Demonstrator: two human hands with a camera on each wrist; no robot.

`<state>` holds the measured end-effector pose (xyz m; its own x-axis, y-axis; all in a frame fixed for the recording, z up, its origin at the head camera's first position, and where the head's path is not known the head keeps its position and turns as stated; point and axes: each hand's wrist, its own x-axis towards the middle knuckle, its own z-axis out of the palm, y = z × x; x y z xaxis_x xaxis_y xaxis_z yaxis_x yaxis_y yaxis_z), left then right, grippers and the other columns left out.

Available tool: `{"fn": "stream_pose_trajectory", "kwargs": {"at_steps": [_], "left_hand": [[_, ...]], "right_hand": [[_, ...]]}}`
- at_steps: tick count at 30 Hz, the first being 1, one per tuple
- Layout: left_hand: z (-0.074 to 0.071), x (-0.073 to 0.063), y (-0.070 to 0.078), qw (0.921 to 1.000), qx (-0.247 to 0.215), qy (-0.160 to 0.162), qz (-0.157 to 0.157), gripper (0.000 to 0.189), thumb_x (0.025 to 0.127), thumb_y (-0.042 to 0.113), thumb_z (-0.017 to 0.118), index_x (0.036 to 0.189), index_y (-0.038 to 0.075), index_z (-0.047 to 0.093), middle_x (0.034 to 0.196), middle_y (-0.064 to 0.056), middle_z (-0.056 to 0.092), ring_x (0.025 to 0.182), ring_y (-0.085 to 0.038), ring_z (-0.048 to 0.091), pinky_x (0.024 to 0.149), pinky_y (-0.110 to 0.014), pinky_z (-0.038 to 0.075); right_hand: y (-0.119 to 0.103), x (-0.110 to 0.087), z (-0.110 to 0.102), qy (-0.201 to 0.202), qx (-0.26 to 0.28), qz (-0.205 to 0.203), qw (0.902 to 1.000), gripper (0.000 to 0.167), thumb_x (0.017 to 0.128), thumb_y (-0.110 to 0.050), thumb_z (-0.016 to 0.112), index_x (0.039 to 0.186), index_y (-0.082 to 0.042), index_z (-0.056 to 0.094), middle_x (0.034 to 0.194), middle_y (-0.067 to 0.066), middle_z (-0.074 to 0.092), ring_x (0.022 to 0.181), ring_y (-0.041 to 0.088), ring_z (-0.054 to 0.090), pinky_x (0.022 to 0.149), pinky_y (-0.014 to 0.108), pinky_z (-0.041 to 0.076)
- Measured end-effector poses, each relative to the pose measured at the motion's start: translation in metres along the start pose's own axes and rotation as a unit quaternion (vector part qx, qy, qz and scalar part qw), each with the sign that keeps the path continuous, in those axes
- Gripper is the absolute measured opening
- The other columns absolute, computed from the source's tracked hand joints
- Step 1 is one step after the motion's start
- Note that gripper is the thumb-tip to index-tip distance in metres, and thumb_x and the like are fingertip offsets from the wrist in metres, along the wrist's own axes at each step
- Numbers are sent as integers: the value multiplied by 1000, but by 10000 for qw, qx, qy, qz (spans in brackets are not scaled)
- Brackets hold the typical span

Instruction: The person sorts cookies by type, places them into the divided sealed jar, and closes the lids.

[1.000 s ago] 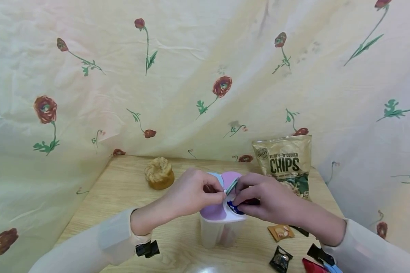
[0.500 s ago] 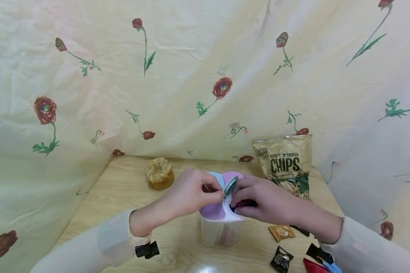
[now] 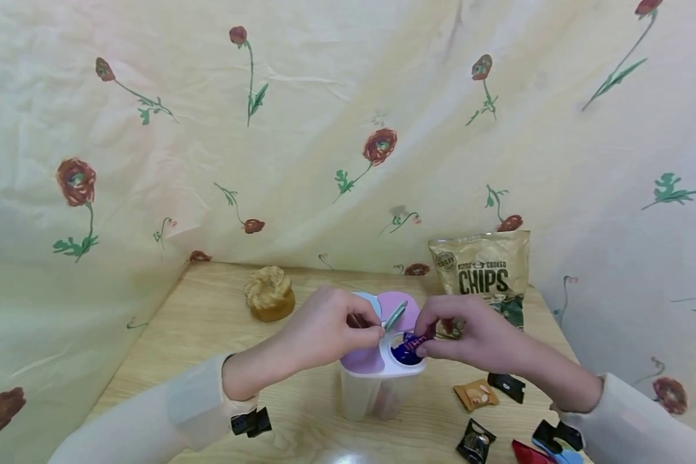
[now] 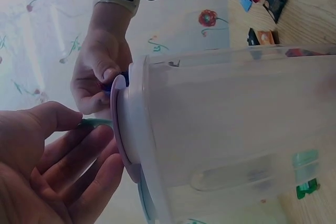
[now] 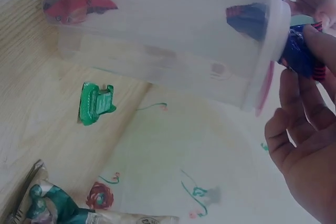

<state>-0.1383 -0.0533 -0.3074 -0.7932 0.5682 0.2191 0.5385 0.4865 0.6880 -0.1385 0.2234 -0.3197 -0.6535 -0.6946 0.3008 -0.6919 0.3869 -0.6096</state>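
Note:
A clear plastic storage container point(image 3: 356, 396) with purple, blue and green flap lids stands mid-table. My left hand point(image 3: 339, 325) pinches the raised green flap point(image 3: 396, 316) between thumb and forefinger; in the left wrist view its other fingers are spread beside the lid. At the round opening under that flap, my right hand point(image 3: 470, 335) pinches a shiny dark-blue wrapped snack packet point(image 3: 405, 349). The right wrist view shows the blue packet point(image 5: 299, 51) partly through the opening, its lower part seen through the container wall. A red packet point(image 5: 79, 6) lies inside at the bottom.
A gold chips bag point(image 3: 481, 270) stands at the back right, a round bun point(image 3: 269, 294) at the back left. Orange point(image 3: 475, 394) and black point(image 3: 475, 441) packets and a red one point(image 3: 530, 453) lie front right. A green packet point(image 5: 96, 103) lies behind the container.
My right hand first dips lower at the opening, then shifts right, and more of the blue packet shows. The left hand keeps holding the green flap in place.

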Motion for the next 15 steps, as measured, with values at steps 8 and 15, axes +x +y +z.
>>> {"fn": "stream_pose_trajectory", "kwargs": {"at_steps": [8,15], "left_hand": [[-1,0,0,10000,-31,-39,43,9,88,21,75,81,24,80,74,21,70,71,3,63,66,-22,53],[-2,0,0,10000,-36,-51,30,9,88,21,75,82,23,80,74,19,71,70,3,63,66,-21,53]], "right_hand": [[4,9,13,-22,-14,-650,9979,18,89,-12,80,103,-24,78,101,-9,75,92,8,70,74,27,58],[4,3,5,-1,-187,-169,9997,23,91,-10,79,102,-29,73,102,-15,72,89,5,66,73,26,54]]}}
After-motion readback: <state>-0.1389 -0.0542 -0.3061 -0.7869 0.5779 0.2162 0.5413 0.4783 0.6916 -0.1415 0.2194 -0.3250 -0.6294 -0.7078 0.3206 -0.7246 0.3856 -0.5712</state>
